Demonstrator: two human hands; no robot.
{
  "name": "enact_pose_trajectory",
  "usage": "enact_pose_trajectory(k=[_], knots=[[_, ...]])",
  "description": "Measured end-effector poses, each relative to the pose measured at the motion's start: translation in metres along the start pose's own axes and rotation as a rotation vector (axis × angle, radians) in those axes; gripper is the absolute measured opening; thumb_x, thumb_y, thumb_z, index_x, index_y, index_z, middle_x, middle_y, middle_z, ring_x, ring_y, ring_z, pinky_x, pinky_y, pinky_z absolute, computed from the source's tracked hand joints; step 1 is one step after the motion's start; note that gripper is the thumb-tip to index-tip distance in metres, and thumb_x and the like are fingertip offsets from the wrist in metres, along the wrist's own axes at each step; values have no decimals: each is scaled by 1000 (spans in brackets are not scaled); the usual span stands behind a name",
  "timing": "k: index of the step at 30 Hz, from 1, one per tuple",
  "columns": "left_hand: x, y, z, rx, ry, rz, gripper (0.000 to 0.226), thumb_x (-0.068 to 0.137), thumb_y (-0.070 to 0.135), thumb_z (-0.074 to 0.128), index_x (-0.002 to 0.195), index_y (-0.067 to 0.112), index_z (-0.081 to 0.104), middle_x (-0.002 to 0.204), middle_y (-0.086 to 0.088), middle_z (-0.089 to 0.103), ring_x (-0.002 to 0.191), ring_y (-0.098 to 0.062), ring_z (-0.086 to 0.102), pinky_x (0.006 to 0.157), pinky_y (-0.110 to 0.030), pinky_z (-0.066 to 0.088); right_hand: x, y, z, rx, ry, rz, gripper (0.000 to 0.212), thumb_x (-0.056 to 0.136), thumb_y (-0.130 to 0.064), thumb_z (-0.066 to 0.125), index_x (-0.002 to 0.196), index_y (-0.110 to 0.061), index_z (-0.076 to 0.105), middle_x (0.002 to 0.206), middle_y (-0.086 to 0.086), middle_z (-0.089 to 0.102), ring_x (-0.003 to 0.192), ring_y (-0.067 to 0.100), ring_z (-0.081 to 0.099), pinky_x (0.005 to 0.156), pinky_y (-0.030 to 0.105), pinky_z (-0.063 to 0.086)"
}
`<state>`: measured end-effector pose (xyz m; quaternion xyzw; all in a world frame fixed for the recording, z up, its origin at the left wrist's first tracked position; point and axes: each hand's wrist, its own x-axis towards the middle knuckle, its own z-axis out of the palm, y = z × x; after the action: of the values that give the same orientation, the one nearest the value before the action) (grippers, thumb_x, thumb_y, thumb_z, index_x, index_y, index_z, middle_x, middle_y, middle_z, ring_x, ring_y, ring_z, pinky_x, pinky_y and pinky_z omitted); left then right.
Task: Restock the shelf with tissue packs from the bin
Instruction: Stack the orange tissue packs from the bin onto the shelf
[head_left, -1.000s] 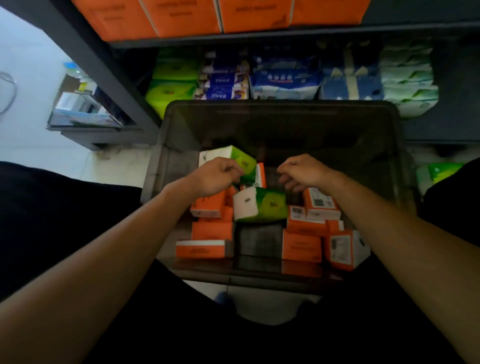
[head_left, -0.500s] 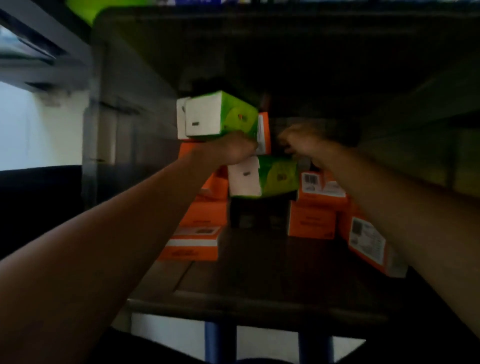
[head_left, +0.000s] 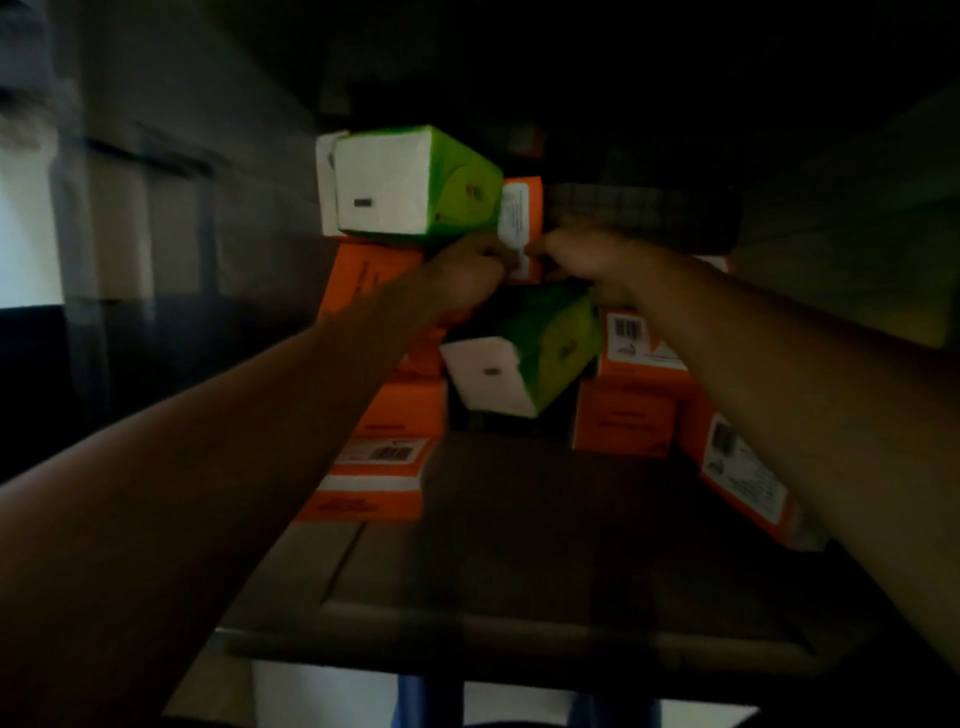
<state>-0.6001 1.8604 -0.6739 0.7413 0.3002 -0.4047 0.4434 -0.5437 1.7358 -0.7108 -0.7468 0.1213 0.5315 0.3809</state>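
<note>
— Did anything move in that half second?
— Yes. The right hand (head_left: 587, 265) had slid across until it nearly met the left hand (head_left: 467, 270), and the lower green pack (head_left: 524, 364) had tipped onto an edge.
— Take me through it from the front.
— Nearest was the bin (head_left: 519, 634), its front rim. Behind that rim, orange packs (head_left: 374, 478) lay along the left and right walls. Barcodes showed on several, but the print was too blurred to read and I caught no brand.
— And the hands?
— Mid-bin, over the pile. The left was curled under the upper green pack (head_left: 410, 182), grasping it clear of the heap. The right was clenched just above the lower one, against an upright orange pack (head_left: 519, 223). Whether it held either, I couldn't tell.
— So which step?
— Picking, I'd say. Nothing had reached the shelf, which was out of sight. The next move would need a firm hold on the second pack, then a lift over the far wall without toppling the stack.
</note>
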Motion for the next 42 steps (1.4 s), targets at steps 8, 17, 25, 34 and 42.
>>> enact_pose_trajectory(k=[8, 17, 25, 34, 42], knots=[[-26, -3, 4, -228, 95, 21, 28, 89, -9, 45, 68, 10, 49, 68, -6, 51, 63, -21, 49, 42, -13, 38, -30, 23, -23, 192, -3, 91, 37, 98, -38, 45, 123, -14, 58, 109, 8, 68, 99, 25, 64, 82, 36, 52], [-107, 56, -16, -302, 21, 143, 33, 95, 12, 50, 126, 17, 42, 114, -15, 60, 93, -30, 63, 83, -42, 54, -119, -10, -49, 215, 97, -44, 29, 92, -37, 49, 114, -20, 55, 109, 9, 67, 95, 24, 64, 67, 35, 53], [-185, 61, -61, -101, 159, 399, 41, 88, 7, 62, 127, 9, 50, 80, -7, 63, 41, -8, 51, 37, -16, 40, -216, -51, -57, 241, 11, -463, 11, 88, -14, 59, 97, -21, 61, 86, 3, 68, 77, 14, 65, 70, 29, 51], [-263, 59, -92, 355, 586, 1065, 31, 75, 10, 63, 100, 24, 51, 104, 1, 56, 92, -13, 58, 79, -37, 50, -285, -62, -49, 533, -186, -342, 55, 90, -58, 50, 128, -17, 49, 120, 24, 58, 95, 37, 65, 76, 42, 56], [-314, 84, -87, -25, 685, 1252, 31, 93, 13, 45, 120, 26, 51, 126, 7, 49, 116, -14, 53, 93, -33, 50, -326, -98, -53, 758, -34, -741, 25, 90, -23, 62, 114, -16, 57, 110, 9, 64, 101, 23, 62, 71, 34, 54]])
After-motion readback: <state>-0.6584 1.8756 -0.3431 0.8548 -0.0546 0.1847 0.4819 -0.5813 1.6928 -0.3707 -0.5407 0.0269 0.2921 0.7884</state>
